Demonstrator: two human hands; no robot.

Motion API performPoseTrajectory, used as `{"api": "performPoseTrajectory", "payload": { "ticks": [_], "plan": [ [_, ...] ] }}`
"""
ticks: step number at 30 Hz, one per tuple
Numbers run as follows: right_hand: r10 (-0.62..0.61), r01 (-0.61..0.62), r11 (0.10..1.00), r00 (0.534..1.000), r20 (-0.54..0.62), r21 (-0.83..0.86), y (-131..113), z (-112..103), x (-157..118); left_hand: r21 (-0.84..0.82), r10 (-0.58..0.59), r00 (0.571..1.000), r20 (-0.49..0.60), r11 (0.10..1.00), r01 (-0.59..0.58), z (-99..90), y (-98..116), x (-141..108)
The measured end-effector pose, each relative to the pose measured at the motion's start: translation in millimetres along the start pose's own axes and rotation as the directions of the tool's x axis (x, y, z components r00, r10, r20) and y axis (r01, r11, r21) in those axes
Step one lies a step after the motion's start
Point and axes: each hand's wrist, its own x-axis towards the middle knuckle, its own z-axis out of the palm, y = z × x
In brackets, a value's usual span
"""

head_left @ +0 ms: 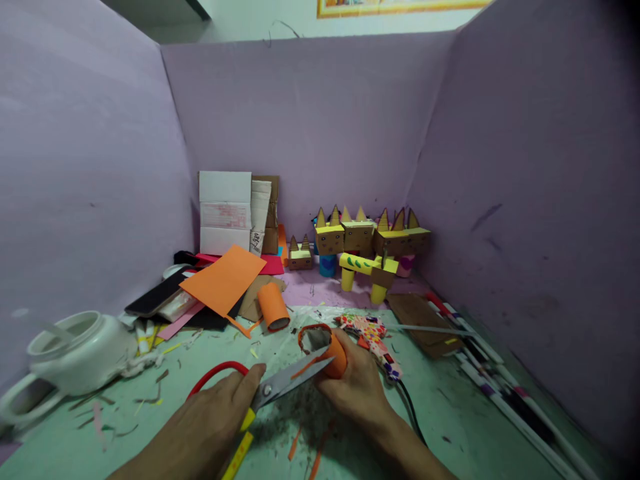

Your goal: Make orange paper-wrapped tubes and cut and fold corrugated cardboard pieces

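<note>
Lilac walls (305, 120) enclose the desk (435, 407); at lower centre, the left hand (215, 413) grips scissors (267, 389), the right hand (357, 383) clasps an orange tube (340, 358).

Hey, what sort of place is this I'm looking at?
Probably a small craft workspace: scissors in the left hand, what looks like a glue gun, and cardboard figures at the back.

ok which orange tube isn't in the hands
The far tube, just right of the orange sheet; the near tube is gripped by the right hand, with the scissors at its rim.
</note>
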Motion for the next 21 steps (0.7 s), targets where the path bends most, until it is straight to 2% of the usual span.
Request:
{"api": "performPoseTrajectory", "payload": {
  "ticks": [3, 8, 11, 14, 21],
  "plan": [
    [0.043, -0.05, 0.991, 0.997, -0.059, -0.12, -4, -2, 0, -0.023, 0.008, 0.999, 0.031, 1.0, -0.007, -4.0, 1, 3],
    [0.047, -0.064, 0.98, 0.994, -0.097, -0.188, -5, -2, -1, -0.076, 0.02, 0.998, 0.055, 0.997, -0.016, -3.0, 0, 3],
    [0.023, -0.055, 0.973, 0.989, -0.143, -0.222, -3, -1, -1, -0.082, 0.04, 0.999, 0.012, 0.996, -0.039, 7.0, 1, 0],
    [0.002, -0.047, 0.97, 0.982, -0.186, -0.239, -2, -1, -3, -0.06, 0.011, 1.0, 0.007, 0.998, -0.011, 14.7, 6, -2],
    [-0.104, 0.02, 0.939, 0.968, -0.229, -0.342, 8, 3, -8, -0.077, -0.054, 0.994, 0.099, 0.995, 0.061, 7.4, 19, 5]
  ]
}}
